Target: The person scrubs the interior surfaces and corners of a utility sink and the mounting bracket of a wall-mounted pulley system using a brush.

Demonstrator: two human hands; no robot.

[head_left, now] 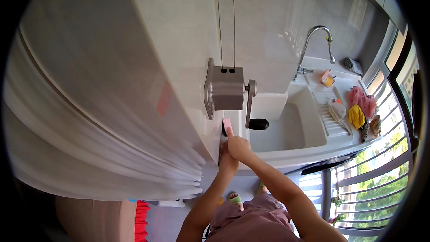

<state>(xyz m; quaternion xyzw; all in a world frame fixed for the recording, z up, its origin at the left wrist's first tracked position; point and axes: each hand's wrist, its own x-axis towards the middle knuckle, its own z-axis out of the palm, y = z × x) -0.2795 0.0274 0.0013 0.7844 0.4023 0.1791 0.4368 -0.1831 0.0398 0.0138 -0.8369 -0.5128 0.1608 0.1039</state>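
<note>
A person is standing at a white sink (286,151), both bare arms stretching forward from the lower edge, the hands meeting low beside the wall (179,31). The right hand (239,147) is overlapping the left hand (229,162), its fingers mostly curling in, with one digit extending onto a pink piece (227,123); whether it is truly gripping the piece, one cannot tell. The left hand's fingers are hiding beneath the right, so how far open they are, or what they are holding, one cannot tell either. The step in hand seems to be working the pink piece in the narrow space between wall and sink; the next move is probably calling for a steady hold and careful guiding clear of both sides. The pink piece is lying just below a metallic grey crank box (227,90), to the left of its black handle (258,124). It is looking pale, flat and narrow, a dark edge (224,129) showing along its left side; its lower end is disappearing behind the hand.
</note>
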